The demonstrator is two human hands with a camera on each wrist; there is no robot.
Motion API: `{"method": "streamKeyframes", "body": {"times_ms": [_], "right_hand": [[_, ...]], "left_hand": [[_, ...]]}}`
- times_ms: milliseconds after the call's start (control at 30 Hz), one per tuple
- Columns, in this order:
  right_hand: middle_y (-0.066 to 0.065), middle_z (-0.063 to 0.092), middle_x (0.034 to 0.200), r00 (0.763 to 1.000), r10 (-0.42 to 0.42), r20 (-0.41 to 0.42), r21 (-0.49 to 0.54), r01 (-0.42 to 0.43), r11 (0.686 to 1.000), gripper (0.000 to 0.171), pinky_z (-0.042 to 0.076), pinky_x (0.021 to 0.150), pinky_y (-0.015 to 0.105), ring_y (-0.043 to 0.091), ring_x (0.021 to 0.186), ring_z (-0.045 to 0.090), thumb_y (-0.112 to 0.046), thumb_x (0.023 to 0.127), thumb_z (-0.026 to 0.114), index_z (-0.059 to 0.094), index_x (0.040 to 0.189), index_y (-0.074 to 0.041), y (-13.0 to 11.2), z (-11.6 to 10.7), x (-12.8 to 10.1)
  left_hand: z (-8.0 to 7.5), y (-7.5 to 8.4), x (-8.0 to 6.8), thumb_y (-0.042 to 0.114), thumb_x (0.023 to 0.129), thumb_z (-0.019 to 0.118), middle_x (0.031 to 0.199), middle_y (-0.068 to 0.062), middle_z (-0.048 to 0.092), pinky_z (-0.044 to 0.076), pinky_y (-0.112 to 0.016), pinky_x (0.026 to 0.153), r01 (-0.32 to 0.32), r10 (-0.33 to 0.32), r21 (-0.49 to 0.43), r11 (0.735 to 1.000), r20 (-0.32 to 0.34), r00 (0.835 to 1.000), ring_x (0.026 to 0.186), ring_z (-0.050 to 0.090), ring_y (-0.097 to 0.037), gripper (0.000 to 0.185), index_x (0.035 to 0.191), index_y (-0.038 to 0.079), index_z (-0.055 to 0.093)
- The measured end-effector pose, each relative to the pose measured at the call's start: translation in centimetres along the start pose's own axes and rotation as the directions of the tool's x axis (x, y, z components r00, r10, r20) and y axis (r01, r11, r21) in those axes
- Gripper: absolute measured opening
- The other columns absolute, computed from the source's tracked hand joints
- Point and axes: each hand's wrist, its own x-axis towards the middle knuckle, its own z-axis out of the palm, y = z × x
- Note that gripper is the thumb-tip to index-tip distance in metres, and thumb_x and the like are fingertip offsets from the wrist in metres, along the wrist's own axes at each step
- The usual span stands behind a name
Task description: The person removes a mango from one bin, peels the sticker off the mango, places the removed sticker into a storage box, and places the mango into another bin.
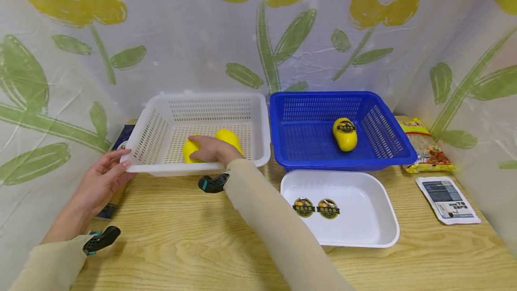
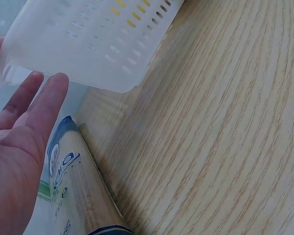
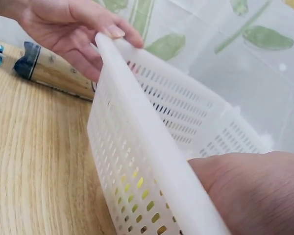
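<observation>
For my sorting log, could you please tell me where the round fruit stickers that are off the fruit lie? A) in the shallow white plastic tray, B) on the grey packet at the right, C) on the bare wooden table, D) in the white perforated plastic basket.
A: two round stickers lie side by side on the floor of the shallow white plastic tray, in front of the blue plastic basket.
</observation>
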Motion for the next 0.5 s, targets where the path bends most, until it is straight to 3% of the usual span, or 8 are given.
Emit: {"method": "streamKeyframes", "body": {"times_ms": [167,300,500], "right_hand": [[-0.006,0.027,0.159,0.998,-0.036,0.047,-0.028,0.037,0.999,0.061,0.025,0.115,0.03,0.013,0.145,0.024,-0.03,0.101,0.051,0.024,0.156,-0.029,-0.4,-0.8,-1.1],[-0.004,0.025,0.16,0.99,-0.121,0.069,-0.083,0.127,0.988,0.059,0.028,0.113,0.029,0.014,0.145,0.026,-0.028,0.103,0.048,0.023,0.156,-0.025,-1.0,-2.0,-3.0],[-0.002,0.032,0.157,0.971,-0.236,0.033,-0.203,0.237,0.95,0.055,0.033,0.111,0.03,0.017,0.139,0.037,-0.03,0.104,0.048,0.029,0.155,-0.021,-1.1,-3.3,-8.2]], "left_hand": [[-0.1,0.1,0.0,-0.005,0.1,0.047,0.123,-0.005,0.052,0.054,-0.027,0.084,-0.021,0.021,-0.009,1.0,0.018,1.0,0.1,0.065,-0.011,0.038,0.136,0.004,0.051],[-0.2,0.0,-0.1,-0.006,0.1,0.045,0.121,-0.005,0.053,0.054,-0.028,0.085,-0.019,0.019,-0.022,1.0,0.026,0.999,0.1,0.065,-0.012,0.037,0.135,0.004,0.052],[-0.1,0.0,-0.1,-0.002,0.1,0.047,0.127,-0.003,0.047,0.053,-0.026,0.085,0.02,-0.02,0.005,1.0,0.011,1.0,0.101,0.063,-0.01,0.038,0.137,0.007,0.05]]}}
